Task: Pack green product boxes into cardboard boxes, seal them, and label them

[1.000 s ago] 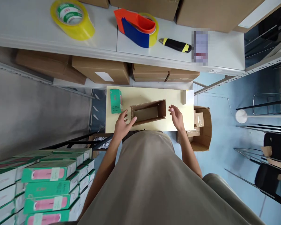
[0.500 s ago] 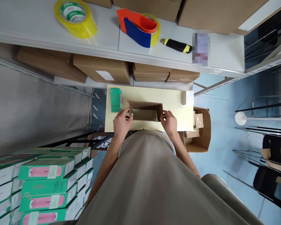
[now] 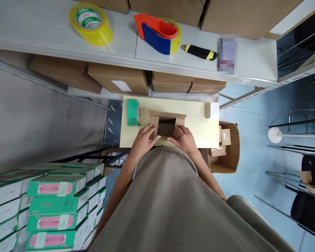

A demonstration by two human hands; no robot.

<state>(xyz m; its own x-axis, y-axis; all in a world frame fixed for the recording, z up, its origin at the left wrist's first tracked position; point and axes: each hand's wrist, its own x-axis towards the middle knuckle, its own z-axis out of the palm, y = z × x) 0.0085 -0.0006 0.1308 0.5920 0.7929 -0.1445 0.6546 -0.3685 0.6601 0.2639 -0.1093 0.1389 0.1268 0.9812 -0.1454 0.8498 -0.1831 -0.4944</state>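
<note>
A small cardboard box (image 3: 168, 114) rests on the pale yellow tabletop (image 3: 196, 129), its top facing me and its inside dark. Its two short side flaps are bent inward over the opening, while the long far flap stands outward. My left hand (image 3: 144, 140) grips the box at its left, fingers on the side flap and thumb along the near edge. Mirroring it on the right, my right hand (image 3: 186, 140) has its fingers on the other side flap and its thumb on the near edge. Left of the cardboard box stands a green printed box (image 3: 132, 112).
A small white box (image 3: 214, 110) sits at the table's right end. On the shelf (image 3: 123, 45) above lie a yellow tape roll (image 3: 105, 33), a tape dispenser (image 3: 157, 38) and a utility knife (image 3: 199, 51). An open carton (image 3: 232, 150) holds small boxes; green boxes (image 3: 55, 206) are stacked lower left.
Both side flaps of the cardboard box have folded inward. My hands have moved closer together, thumbs now at the near edge. The whole view has shifted slightly.
</note>
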